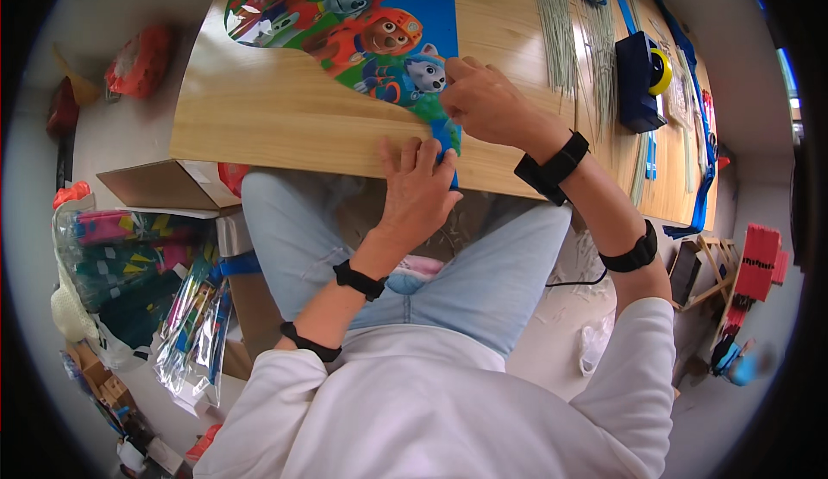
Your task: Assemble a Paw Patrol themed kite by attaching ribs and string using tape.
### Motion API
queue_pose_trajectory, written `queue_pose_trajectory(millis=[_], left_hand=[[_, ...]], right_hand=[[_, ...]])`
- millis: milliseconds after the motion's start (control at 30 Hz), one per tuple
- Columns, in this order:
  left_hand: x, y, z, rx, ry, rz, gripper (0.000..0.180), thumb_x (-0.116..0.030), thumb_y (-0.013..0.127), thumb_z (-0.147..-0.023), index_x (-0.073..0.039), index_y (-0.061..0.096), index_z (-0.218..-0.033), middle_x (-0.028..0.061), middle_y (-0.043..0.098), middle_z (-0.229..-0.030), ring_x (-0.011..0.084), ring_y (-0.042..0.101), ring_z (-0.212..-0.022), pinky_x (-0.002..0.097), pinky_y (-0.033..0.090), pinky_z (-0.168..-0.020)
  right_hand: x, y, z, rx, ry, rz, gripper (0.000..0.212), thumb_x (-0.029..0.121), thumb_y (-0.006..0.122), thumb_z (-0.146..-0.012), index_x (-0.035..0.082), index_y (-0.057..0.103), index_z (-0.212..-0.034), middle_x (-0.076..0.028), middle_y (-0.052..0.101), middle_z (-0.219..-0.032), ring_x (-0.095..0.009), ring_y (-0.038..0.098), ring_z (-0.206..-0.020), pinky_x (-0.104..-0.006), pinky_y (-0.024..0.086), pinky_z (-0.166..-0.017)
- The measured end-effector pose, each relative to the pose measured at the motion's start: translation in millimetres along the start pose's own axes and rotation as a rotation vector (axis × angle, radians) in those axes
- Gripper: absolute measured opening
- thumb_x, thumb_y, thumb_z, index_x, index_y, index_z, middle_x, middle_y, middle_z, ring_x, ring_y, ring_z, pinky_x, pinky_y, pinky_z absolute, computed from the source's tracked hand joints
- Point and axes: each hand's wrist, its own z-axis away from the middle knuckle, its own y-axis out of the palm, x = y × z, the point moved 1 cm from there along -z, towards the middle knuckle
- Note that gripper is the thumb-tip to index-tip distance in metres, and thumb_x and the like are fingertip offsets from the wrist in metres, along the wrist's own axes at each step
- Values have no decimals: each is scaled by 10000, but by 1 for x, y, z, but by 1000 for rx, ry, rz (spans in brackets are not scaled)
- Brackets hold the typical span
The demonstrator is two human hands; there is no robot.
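Note:
A glossy sheet printed with cartoon dogs lies on the wooden table, with a curved lower edge and a narrow blue tail reaching the table's front edge. My left hand rests at that edge, fingers spread, its index finger and thumb by the end of the blue tail. Over the sheet's right border is my right hand, its fingers curled together in a pinch. What sits between those fingertips is hidden.
Bundles of thin pale rods lie on the table's right side, near a dark blue tape dispenser with yellow tape and a long blue ribbon. An open cardboard box and plastic-wrapped packages stand at lower left.

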Motion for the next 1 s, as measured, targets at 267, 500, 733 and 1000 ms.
queue_pose_trajectory(millis=[267,500,733,1000], left_hand=[[2,0,-2,-16,-12,73,604,-257,819,-660,-47,592,-1179,99,438,-1233,329,398,-1202,700,207,-1055],[4,3,0,-47,10,105,625,-243,830,-631,-39,587,-1171,92,438,-1305,312,398,-1264,726,215,-1033],[3,2,-1,-40,13,114,619,-235,828,-632,-38,585,-1167,86,457,-1305,303,400,-1271,728,206,-1037],[4,0,-3,-33,15,108,627,-237,827,-634,-45,580,-1177,76,459,-1304,300,394,-1286,716,203,-1047]], right_hand=[[-4,7,-22,65,-58,106,34,29,638,-701,58,644,-684,-116,544,-910,-312,542,-899,-408,455,-741],[-18,-3,-18,48,35,-45,18,8,635,-717,22,646,-717,-144,541,-876,-335,555,-892,-422,459,-748],[-16,-1,-17,36,7,-48,2,10,635,-718,11,636,-717,-146,545,-867,-339,561,-855,-420,460,-724],[-12,-1,-18,66,7,-29,36,22,622,-723,6,626,-691,-150,548,-867,-337,568,-828,-422,457,-701]])
